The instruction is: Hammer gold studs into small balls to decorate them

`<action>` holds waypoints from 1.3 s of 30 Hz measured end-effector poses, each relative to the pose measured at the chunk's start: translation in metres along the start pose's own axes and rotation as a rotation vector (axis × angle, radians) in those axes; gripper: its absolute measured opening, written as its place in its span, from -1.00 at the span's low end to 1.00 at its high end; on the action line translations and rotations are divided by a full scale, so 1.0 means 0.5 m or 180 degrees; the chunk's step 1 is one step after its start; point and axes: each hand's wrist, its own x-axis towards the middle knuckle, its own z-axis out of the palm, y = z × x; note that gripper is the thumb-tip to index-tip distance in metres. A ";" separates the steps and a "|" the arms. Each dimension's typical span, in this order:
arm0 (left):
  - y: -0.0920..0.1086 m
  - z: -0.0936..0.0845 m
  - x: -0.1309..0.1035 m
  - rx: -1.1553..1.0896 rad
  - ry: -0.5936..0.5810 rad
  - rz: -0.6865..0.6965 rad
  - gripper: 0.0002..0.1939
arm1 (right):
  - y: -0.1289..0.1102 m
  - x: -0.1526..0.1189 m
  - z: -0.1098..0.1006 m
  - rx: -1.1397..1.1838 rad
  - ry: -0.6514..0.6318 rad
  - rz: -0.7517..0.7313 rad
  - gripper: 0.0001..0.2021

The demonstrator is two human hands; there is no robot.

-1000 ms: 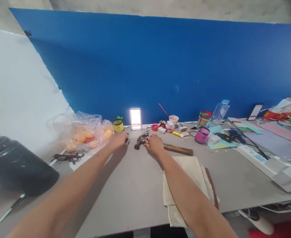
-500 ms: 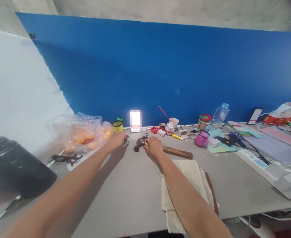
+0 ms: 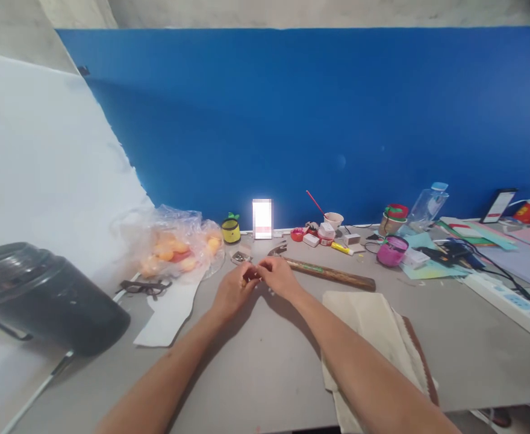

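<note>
My left hand (image 3: 235,288) and my right hand (image 3: 279,278) meet over the middle of the table, fingertips together in a pinch. Anything between the fingers is too small or hidden to make out. Just beyond the right hand lies a claw hammer (image 3: 332,273), its wooden handle pointing right and its head partly covered by that hand. Behind the left hand stands a small open box (image 3: 241,257) with shiny metal bits inside. A folded beige cloth (image 3: 359,319) lies under and beside my right forearm.
A dark tumbler (image 3: 48,301) is at the left, near glasses (image 3: 145,287), white paper (image 3: 170,316) and a plastic bag of orange fruit (image 3: 172,247). A lit phone (image 3: 262,219) leans at the back. Cups, small boxes and a power strip (image 3: 509,298) line the right.
Both hands have come together nearer to me. My right hand has let go of the hammer, which now lies turned on the table. The small box beside the left hand now shows its contents.
</note>
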 end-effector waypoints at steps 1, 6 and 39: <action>-0.005 0.006 -0.003 0.0097 -0.0023 -0.0016 -0.92 | -0.004 -0.004 0.006 0.0165 -0.0140 0.0051 -0.86; -0.034 0.022 -0.006 0.0515 -0.0031 -0.0033 -0.92 | -0.013 -0.017 0.006 0.0228 -0.0579 0.0428 -0.93; -0.041 -0.005 0.016 -0.4048 -0.0227 -0.1346 -0.65 | 0.014 0.001 -0.001 0.3314 -0.0310 0.1729 -0.71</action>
